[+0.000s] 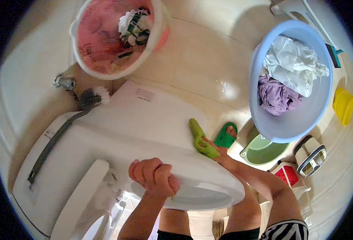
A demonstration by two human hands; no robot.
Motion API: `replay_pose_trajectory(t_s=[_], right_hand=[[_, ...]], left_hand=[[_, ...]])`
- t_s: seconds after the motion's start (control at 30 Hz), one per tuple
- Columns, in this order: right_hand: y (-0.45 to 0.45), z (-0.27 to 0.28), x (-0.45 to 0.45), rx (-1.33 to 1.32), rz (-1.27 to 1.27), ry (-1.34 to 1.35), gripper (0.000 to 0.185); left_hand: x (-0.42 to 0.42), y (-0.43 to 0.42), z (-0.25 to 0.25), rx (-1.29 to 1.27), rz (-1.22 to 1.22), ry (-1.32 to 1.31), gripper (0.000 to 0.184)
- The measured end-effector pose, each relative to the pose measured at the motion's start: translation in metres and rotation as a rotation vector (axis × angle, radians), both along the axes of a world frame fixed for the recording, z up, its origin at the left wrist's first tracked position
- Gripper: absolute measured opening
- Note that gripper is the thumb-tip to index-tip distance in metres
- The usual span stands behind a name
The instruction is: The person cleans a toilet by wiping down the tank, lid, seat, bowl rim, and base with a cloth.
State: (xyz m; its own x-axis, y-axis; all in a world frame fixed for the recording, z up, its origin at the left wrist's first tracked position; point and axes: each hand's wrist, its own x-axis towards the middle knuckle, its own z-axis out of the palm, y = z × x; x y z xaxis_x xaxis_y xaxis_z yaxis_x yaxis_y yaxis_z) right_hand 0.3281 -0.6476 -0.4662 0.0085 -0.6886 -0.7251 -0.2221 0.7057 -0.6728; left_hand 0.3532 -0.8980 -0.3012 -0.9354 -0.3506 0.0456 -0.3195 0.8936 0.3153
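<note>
A white toilet [144, 144] spans the middle of the view, its open bowl [200, 198] nearest to me. My right hand [211, 146] presses a green cloth [196, 131] against the outer side of the toilet; fingers show over the cloth. Above the bowl rim, my left hand [154, 178] is curled in a fist with nothing visible poking out of it; its palm side is hidden. A raised white seat or lid [80, 198] stands left of that fist. Along the left part of the toilet lies a grey toilet brush [60, 138] with white bristles.
A pink bucket [98, 36] holding wet cloth stands upper left, beside a metal valve [66, 82]. To the right is a blue basin [320, 96] with white and purple cloths. Near it are a green basin [266, 150], a yellow scoop-like container [343, 106] and a green slipper [225, 136].
</note>
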Motion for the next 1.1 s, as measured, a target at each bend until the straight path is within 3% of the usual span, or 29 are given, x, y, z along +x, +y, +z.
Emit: replay_pose_trajectory(t_s=[0.1,0.17,0.23,0.27,0.33,0.37,0.43,0.5,0.6,0.77,0.87,0.9,0.97,1.07,1.1], right_hand=[[-0.004,-0.015,0.000,0.113,-0.235,-0.098,0.073],[0.006,-0.118,0.069,0.223,-1.092,-0.663,0.059],[0.041,-0.233,0.068,0.301,-1.049,-1.130,0.065],[0.031,-0.218,0.068,0.296,-1.063,-1.132,0.065],[-0.009,-0.148,0.045,0.115,-1.006,-0.484,0.073],[-0.008,-0.110,0.031,0.112,-1.016,-0.485,0.073],[0.003,-0.042,0.020,0.124,-0.772,-0.433,0.064],[0.035,-0.036,0.045,-0.207,-0.167,0.217,0.067],[-0.009,0.072,-0.069,0.229,-0.463,-0.511,0.062],[-0.013,-0.125,0.074,-0.075,-1.248,-0.315,0.058],[-0.024,-0.154,0.086,-0.044,-1.456,-0.280,0.061],[-0.025,-0.136,0.074,-0.046,-1.460,-0.283,0.061],[-0.019,-0.070,0.037,0.356,-1.311,-0.580,0.063],[0.008,0.000,0.054,0.271,-1.124,-0.730,0.068],[0.013,0.017,0.037,0.317,-1.110,-0.933,0.073]], left_hand=[[-0.001,-0.003,0.000,-0.023,-0.015,0.011,0.014],[-0.002,-0.004,0.002,0.004,-0.031,-0.033,0.011],[-0.002,-0.005,0.001,-0.017,-0.052,-0.025,0.010],[-0.003,-0.005,0.001,-0.043,-0.064,-0.016,0.009],[-0.009,-0.005,0.002,-0.035,-0.077,-0.016,0.009],[-0.011,-0.004,0.003,-0.027,-0.073,-0.015,0.010],[-0.008,-0.005,-0.002,-0.032,-0.093,0.013,0.010],[-0.007,-0.007,-0.003,-0.036,-0.117,0.044,0.010],[-0.005,-0.005,-0.006,0.009,-0.101,0.037,0.009],[-0.006,-0.005,-0.001,-0.048,-0.105,0.010,0.011],[-0.008,-0.004,0.002,-0.032,-0.107,-0.016,0.012],[-0.009,-0.003,0.002,-0.040,-0.082,-0.019,0.012],[-0.008,-0.003,0.006,-0.044,-0.095,-0.059,0.013],[-0.009,-0.002,0.001,-0.042,-0.096,-0.039,0.013],[-0.009,-0.001,-0.002,-0.027,-0.081,0.012,0.013]])
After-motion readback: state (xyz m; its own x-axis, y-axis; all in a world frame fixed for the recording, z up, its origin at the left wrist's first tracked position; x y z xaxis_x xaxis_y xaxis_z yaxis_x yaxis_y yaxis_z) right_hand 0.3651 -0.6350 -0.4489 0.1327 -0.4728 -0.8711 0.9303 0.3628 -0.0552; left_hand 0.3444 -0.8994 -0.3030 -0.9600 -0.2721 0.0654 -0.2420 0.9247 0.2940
